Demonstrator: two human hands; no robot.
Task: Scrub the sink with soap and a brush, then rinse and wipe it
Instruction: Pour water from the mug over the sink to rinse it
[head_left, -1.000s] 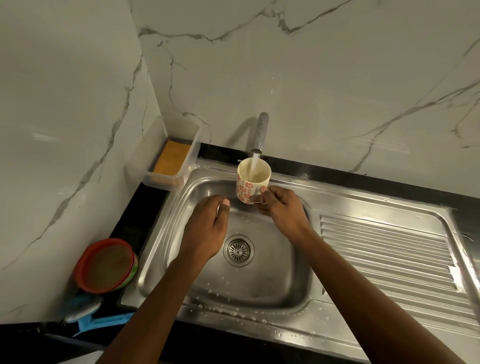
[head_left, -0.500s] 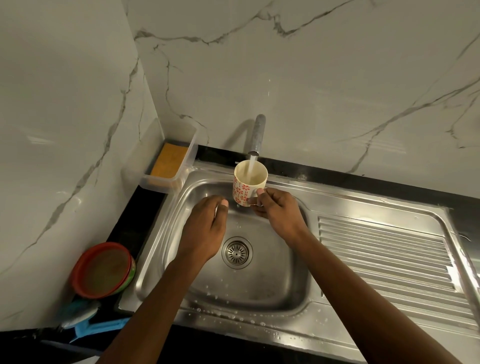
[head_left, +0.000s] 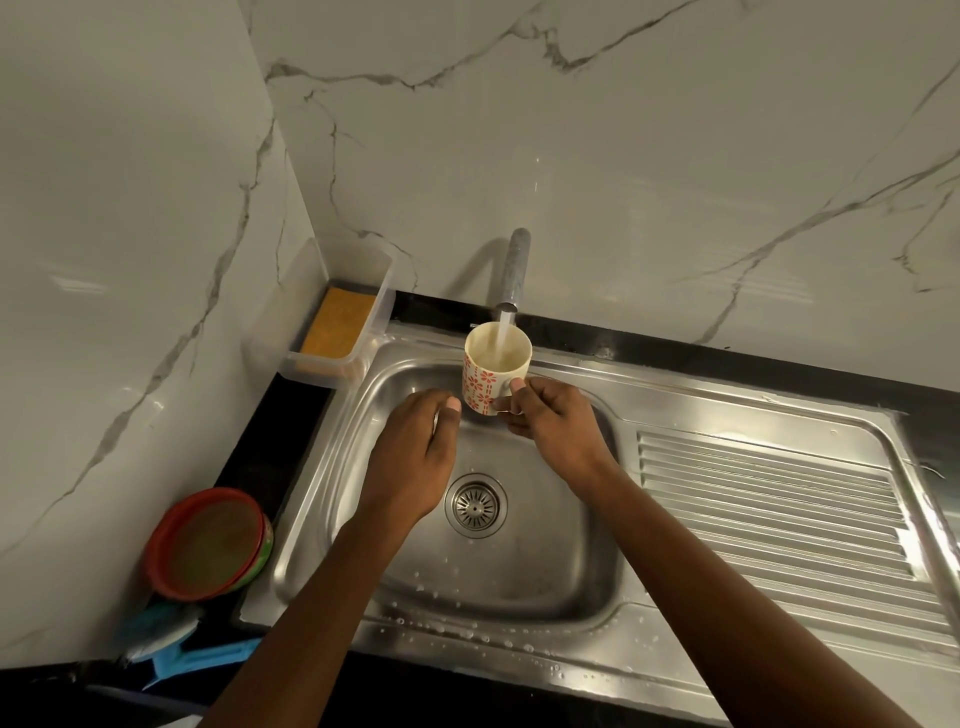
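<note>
Water keeps running from the tap (head_left: 514, 270) into the mug (head_left: 493, 371), fuller than a second ago. Right hand (head_left: 556, 421) grips its handle over the sink (head_left: 519, 582); left hand (head_left: 415, 457) hovers beside, loosely curled, empty. Rinse water is nearly ready.

No readable text, label, brand, number or sign appears anywhere. The mug (head_left: 491, 375) carries only a red flower pattern, with no words. The round tin (head_left: 210, 543) beside the sink (head_left: 519, 618) has a coloured band along its side, too small and blurred to read
</note>
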